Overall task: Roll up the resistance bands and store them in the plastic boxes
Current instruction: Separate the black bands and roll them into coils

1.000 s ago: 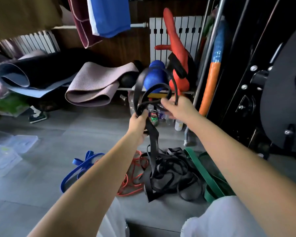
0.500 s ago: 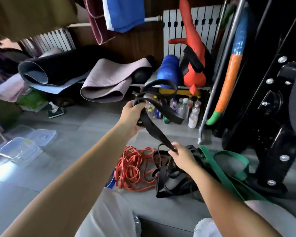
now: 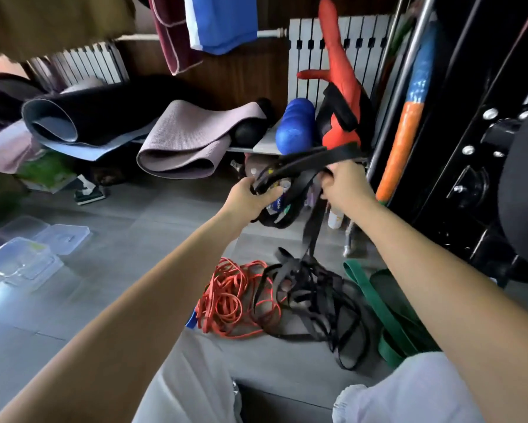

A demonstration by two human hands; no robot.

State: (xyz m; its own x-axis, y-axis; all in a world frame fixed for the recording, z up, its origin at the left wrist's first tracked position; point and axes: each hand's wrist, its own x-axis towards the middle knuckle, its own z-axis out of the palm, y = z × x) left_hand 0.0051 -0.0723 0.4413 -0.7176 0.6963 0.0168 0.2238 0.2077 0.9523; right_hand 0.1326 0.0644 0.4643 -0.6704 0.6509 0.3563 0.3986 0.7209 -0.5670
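At left, boxes (image 3: 21, 261), maybe lidded, band (image 3: 302, 161) gripped

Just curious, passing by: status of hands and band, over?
Left hand, right hand grip black resistance band. Tail hangs into black pile below. Plastic boxes on floor.

The grey tiled floor (image 3: 119, 239) is carrying three heaps side by side. A tangle of orange bands (image 3: 230, 296) is lying just left of a pile of black bands (image 3: 317, 303), the two overlapping at their edges, and green bands (image 3: 390, 315) are lying just right of the black ones. A scrap of blue band (image 3: 192, 319) is peeking out at the orange tangle's left edge. Well apart to the left, clear plastic boxes (image 3: 24, 261) are sitting together, a lid (image 3: 66, 235) beside them. Further back, what may be a shoe (image 3: 89, 195) is resting near the low shelf (image 3: 267, 143).
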